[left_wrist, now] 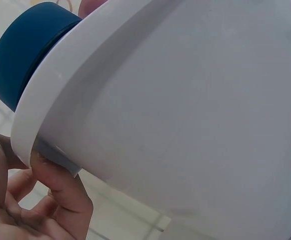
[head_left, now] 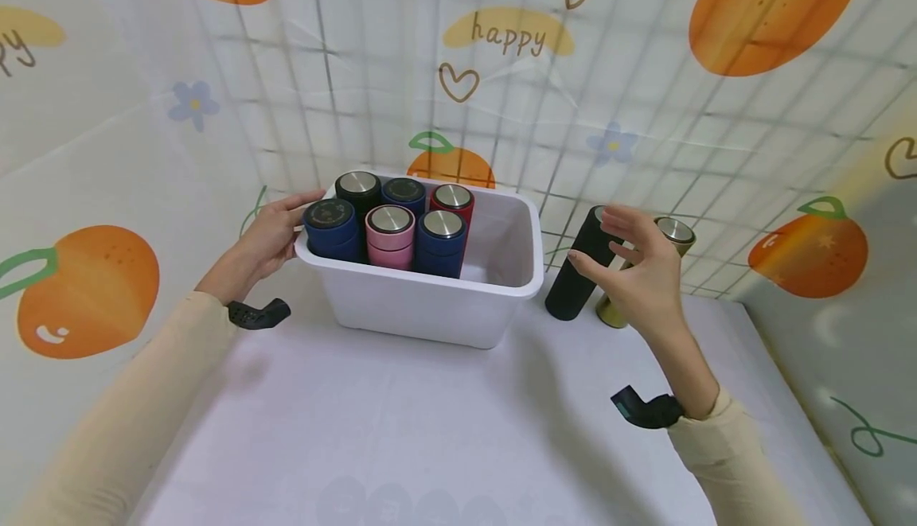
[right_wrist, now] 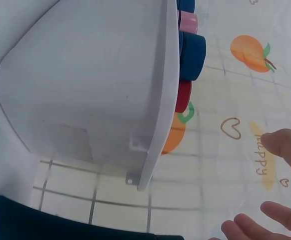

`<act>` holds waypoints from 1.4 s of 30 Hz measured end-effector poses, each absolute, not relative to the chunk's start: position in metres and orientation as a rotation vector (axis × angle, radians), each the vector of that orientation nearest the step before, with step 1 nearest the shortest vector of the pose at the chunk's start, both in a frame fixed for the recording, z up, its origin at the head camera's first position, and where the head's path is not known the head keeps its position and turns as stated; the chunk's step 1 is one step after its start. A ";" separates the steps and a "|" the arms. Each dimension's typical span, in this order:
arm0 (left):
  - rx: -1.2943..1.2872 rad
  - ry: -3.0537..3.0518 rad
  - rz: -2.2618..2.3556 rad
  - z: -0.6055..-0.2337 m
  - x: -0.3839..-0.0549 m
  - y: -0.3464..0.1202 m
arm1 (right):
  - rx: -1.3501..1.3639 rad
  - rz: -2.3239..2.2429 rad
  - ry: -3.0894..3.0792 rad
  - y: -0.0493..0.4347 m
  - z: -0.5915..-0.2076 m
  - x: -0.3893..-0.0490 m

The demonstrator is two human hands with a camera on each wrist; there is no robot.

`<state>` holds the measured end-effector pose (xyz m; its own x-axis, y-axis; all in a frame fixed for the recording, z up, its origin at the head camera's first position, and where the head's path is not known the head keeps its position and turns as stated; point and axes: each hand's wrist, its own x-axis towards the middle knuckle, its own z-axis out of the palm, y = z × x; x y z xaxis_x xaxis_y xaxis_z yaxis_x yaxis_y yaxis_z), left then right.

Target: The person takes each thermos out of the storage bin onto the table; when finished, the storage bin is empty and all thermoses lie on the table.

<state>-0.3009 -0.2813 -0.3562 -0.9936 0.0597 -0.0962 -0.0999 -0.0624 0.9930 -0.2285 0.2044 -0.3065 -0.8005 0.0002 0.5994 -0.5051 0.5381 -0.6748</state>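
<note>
My left hand grips the left end of a white plastic bin, with fingers curled under its rim in the left wrist view. Several capped bottles stand inside: a pink bottle, a red bottle, a black bottle and blue ones, including a front blue bottle. Right of the bin, my right hand is raised with thumb and fingers spread, holding nothing. It overlaps a matte black bottle and a gold bottle with a silver-topped lid, partly hidden behind it.
The bottles fill the left and middle of the bin; bare floor shows at its right end. A wire grid behind a printed cloth rises close behind the bin and loose bottles. The white table extends in front, with its edge at the right.
</note>
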 end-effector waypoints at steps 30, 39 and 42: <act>-0.036 2.031 2.250 -0.358 -0.304 -0.283 | 0.552 1.347 -2.232 0.161 -0.312 -0.231; -0.024 2.015 2.265 -0.358 -0.304 -0.281 | 0.557 1.385 -2.244 0.150 -0.319 -0.234; -0.023 2.008 2.270 -0.359 -0.304 -0.282 | 0.557 1.377 -2.248 0.146 -0.320 -0.235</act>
